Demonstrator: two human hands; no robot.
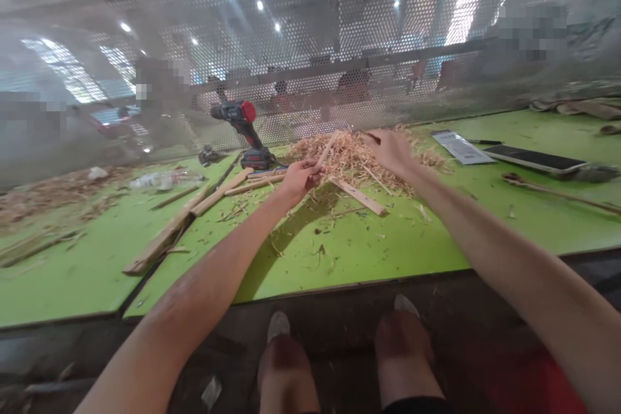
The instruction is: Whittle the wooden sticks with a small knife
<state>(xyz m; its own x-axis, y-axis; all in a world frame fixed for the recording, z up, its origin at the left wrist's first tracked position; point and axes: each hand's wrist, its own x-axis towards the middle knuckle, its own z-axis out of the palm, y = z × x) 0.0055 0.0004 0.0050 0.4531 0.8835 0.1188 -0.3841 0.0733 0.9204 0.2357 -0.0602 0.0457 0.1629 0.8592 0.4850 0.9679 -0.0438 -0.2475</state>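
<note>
Biggest of all, a perforated screen (310,26) stretches across the top of the frame, and below it the green desk (363,246) fills the middle. Upper centre on that desk, a curly heap of shavings (339,145) spreads around both hands' working spot, probably piled there because that is where the wood sheds them. Left of centre, a long wooden length (160,242) lies along the dark seam, seemingly parked aside. Above it the drill (247,132) stands upright on its base, a steady way to leave it, I'd say. Over to the right, a dark flat device (536,158) lies face up, apart from the mess, perhaps to stay clean. Now the containers: at left, crumpled clear plastic packaging (167,178), contents too blurred to tell; at upper right, a flat packet (463,147) beside the device, its inside hidden. Just below the heap lies a loose wooden strip (359,195). And the hands! The left hand (301,180) closes on a slim wooden stick (327,150) by its lower end, centre frame, angling the tip up over the shavings, likely to leave its length free. The right hand (392,149) is curled narrow at the heap's right; I can't tell whether it grips anything.
</note>
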